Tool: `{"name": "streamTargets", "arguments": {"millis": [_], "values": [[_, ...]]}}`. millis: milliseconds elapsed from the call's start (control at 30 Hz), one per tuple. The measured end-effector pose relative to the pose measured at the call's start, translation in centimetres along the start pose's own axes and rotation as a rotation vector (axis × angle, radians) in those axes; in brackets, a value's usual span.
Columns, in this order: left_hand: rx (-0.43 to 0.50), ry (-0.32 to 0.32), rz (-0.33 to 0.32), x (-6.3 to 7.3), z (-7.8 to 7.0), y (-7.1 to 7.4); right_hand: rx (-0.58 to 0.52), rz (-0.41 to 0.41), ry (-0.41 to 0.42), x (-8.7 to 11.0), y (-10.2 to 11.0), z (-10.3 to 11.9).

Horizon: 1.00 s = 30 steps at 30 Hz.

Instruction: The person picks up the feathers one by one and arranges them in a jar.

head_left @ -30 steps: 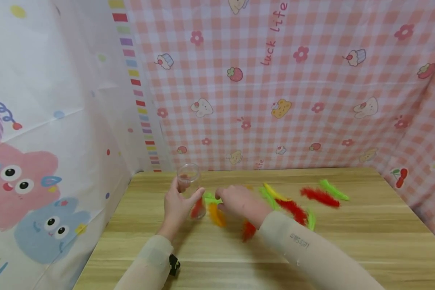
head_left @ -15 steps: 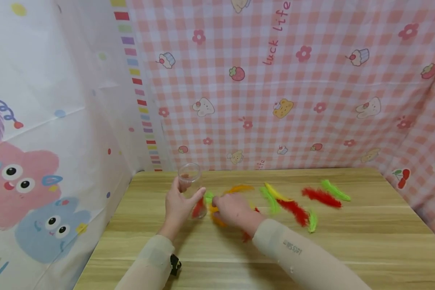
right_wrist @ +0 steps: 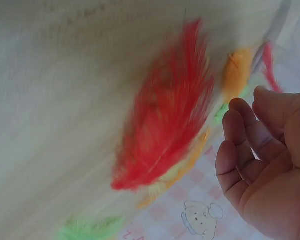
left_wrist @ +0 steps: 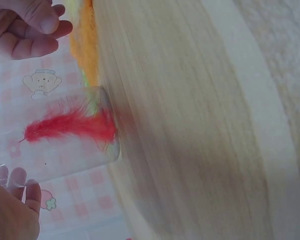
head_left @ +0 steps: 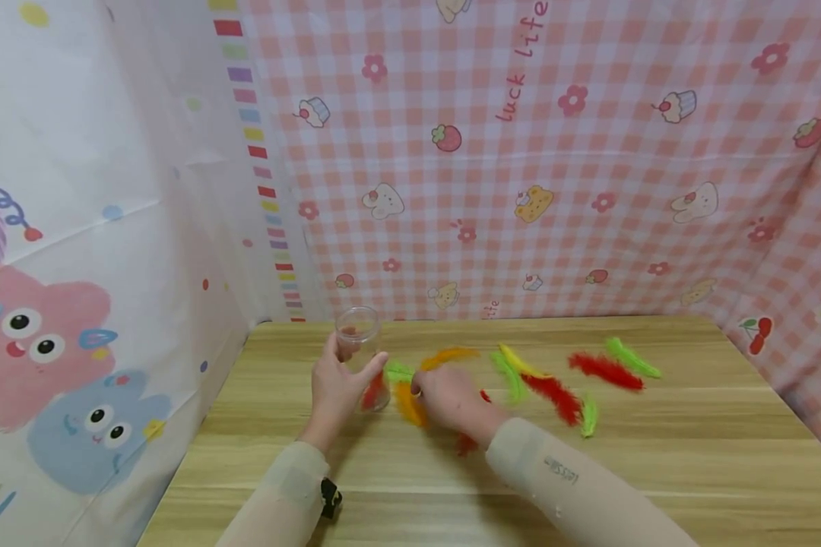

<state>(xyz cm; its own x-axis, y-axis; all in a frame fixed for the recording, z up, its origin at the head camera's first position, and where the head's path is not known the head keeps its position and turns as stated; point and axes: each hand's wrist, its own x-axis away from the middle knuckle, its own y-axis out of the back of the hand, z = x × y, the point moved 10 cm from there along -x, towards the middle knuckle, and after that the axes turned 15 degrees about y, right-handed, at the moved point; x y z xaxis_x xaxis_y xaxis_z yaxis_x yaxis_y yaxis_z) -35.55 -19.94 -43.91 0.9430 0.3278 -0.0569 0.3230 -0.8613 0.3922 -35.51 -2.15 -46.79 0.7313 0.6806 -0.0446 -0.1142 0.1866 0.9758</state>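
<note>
My left hand (head_left: 335, 391) grips a clear, tall jar (head_left: 361, 334) that stands upright on the table at the left. Inside it a red feather (left_wrist: 70, 125) leans at the bottom, with some yellow beside it in the left wrist view. My right hand (head_left: 449, 393) is low over the loose feathers to the jar's right, fingers loosely bent, nothing between thumb and fingertips in the right wrist view. Nearest its fingertips are a green feather (head_left: 398, 371) and an orange feather (head_left: 409, 405). Below the palm lies a red feather (right_wrist: 165, 115), partly hidden by the hand in the head view.
Behind the right hand lies another orange feather (head_left: 451, 355). Farther right on the wooden table (head_left: 691, 456) are a yellow feather (head_left: 520, 363), red feathers (head_left: 605, 370) and several green ones (head_left: 632, 358). A checked cloth (head_left: 492, 190) hangs at the table's back edge.
My right hand drew left toward the green feather beside the jar, then back slightly right, uncovering that feather again. The left hand and jar have stayed in place.
</note>
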Motion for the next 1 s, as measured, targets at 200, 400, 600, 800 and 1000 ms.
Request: {"name": "streamTargets", "arguments": {"millis": [200, 400, 600, 800, 1000], "values": [[0.01, -0.011, -0.006, 0.2, -0.2, 0.0, 0.019, 0.025, -0.069, 0.6, -1.5, 0.1], [0.0, -0.003, -0.011, 0.1, -0.2, 0.0, 0.09, 0.031, -0.135, 1.0, -2.2, 0.1], [-0.016, -0.005, -0.023, 0.1, -0.1, 0.2, 0.203, 0.025, -0.077, 1.0, -2.5, 1.2], [-0.009, -0.004, -0.018, 0.1, 0.0, 0.1, 0.191, 0.031, -0.069, 1.2, -2.7, 1.4], [0.009, -0.004, -0.008, 0.1, 0.0, 0.0, 0.025, -0.08, -0.046, 1.5, -1.2, 0.9]]}}
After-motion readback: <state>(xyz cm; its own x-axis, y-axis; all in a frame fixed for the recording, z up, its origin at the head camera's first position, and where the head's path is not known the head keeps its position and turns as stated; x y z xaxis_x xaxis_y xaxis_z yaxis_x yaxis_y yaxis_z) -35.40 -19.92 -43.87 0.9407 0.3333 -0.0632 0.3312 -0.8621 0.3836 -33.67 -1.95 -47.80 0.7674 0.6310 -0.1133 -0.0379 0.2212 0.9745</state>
